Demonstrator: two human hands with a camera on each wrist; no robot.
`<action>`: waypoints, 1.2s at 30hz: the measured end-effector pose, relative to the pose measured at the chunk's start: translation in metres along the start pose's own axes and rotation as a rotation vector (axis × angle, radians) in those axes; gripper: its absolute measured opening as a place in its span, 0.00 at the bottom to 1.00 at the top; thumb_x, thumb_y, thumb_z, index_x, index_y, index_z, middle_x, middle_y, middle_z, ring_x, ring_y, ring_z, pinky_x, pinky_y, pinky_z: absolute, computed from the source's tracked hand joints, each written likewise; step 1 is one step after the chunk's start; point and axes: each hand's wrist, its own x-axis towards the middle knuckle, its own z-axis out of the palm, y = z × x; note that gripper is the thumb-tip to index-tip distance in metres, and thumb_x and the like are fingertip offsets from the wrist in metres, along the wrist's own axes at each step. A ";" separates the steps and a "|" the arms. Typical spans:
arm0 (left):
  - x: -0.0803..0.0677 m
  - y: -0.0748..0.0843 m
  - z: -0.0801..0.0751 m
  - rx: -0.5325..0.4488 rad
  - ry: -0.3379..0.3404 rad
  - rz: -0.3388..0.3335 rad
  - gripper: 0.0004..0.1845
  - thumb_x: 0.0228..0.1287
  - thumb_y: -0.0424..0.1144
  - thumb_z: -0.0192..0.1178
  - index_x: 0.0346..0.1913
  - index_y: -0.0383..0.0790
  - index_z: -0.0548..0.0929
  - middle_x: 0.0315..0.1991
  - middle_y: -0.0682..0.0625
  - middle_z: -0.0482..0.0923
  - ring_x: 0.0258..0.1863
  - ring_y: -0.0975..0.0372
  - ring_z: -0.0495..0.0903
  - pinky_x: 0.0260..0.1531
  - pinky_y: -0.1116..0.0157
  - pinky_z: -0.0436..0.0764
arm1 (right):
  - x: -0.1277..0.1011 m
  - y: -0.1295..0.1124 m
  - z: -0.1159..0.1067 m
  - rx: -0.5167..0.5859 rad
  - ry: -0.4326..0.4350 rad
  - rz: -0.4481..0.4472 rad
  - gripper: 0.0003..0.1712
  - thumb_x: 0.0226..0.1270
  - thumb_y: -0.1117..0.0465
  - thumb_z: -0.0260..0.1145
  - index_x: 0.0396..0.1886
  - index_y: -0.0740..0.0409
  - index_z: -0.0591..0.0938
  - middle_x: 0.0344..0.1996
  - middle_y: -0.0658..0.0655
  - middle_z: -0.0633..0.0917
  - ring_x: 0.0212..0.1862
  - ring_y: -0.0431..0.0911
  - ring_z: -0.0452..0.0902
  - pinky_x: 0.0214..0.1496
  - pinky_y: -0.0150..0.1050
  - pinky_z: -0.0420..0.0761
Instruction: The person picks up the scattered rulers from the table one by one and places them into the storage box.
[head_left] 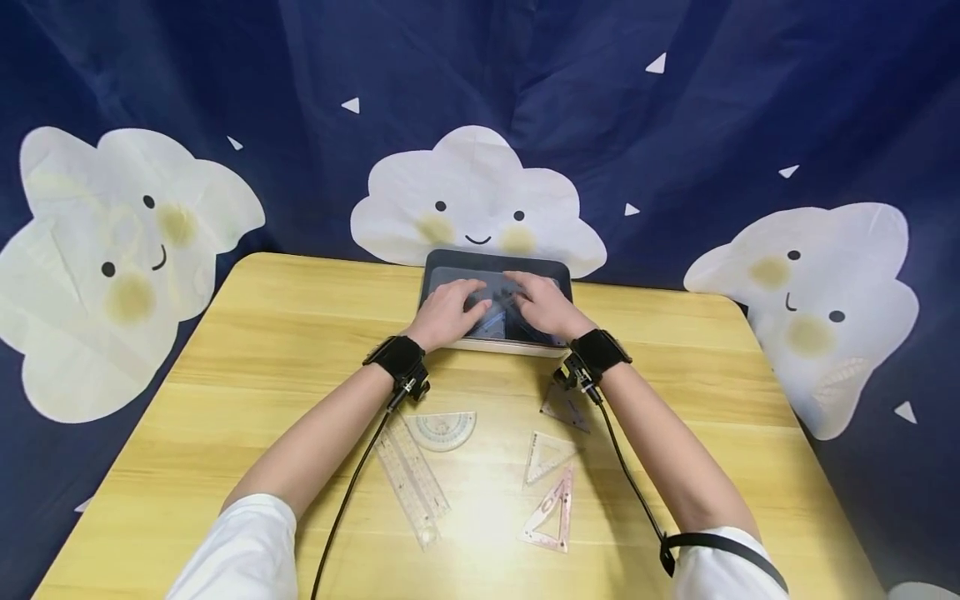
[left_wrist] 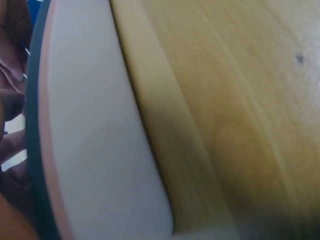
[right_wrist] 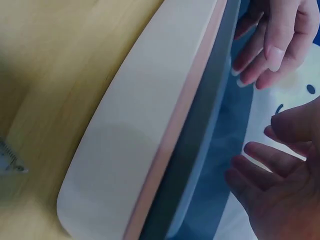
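Observation:
A rounded, box-like case [head_left: 517,348] with a dark glossy top, white side and pink stripe lies at the table's far edge. My left hand [head_left: 444,315] is over the left part of its top, fingers loosely extended and thumb apart. Over the right part is my right hand [head_left: 551,307], its fingers loosely bent and pointing inward. In the right wrist view, the case's white side [right_wrist: 125,125] runs diagonally, with both hands above the dark surface and no object between their fingers. The left wrist view shows mostly the white side [left_wrist: 95,125], with fingers partly visible at the left edge.
Nearer on the wooden table [head_left: 247,367] lie clear straight rulers [head_left: 412,479], a protractor [head_left: 444,431], a purplish set square [head_left: 566,410], a clear set square [head_left: 550,457] and a pink one [head_left: 552,517]. Cables trail from both wrists. A dark blue cloud-print curtain [head_left: 645,125] hangs behind.

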 end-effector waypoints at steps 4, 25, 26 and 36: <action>-0.005 -0.003 -0.009 -0.011 0.010 0.022 0.30 0.80 0.52 0.56 0.75 0.39 0.73 0.73 0.41 0.73 0.74 0.47 0.71 0.72 0.48 0.71 | -0.004 -0.005 -0.003 0.019 0.053 -0.049 0.29 0.82 0.67 0.52 0.79 0.65 0.66 0.75 0.67 0.71 0.54 0.57 0.80 0.66 0.52 0.73; -0.035 0.041 0.001 -0.027 0.004 0.143 0.38 0.78 0.54 0.59 0.83 0.43 0.60 0.83 0.39 0.54 0.84 0.45 0.48 0.78 0.38 0.51 | -0.083 0.001 -0.003 0.039 0.239 -0.189 0.29 0.84 0.62 0.54 0.80 0.63 0.66 0.80 0.65 0.63 0.80 0.62 0.58 0.75 0.64 0.66; -0.036 0.044 0.004 -0.021 0.001 0.148 0.38 0.78 0.54 0.59 0.83 0.44 0.60 0.83 0.40 0.53 0.84 0.46 0.47 0.79 0.39 0.50 | -0.088 0.002 -0.001 0.029 0.254 -0.197 0.29 0.84 0.62 0.55 0.80 0.63 0.66 0.80 0.65 0.64 0.80 0.62 0.59 0.75 0.64 0.66; -0.063 0.062 0.028 0.059 -0.047 0.244 0.38 0.76 0.57 0.59 0.80 0.44 0.64 0.82 0.39 0.56 0.83 0.44 0.50 0.77 0.36 0.52 | -0.131 -0.004 0.034 -0.037 0.295 -0.269 0.32 0.78 0.62 0.64 0.77 0.62 0.70 0.75 0.64 0.71 0.75 0.62 0.68 0.75 0.62 0.68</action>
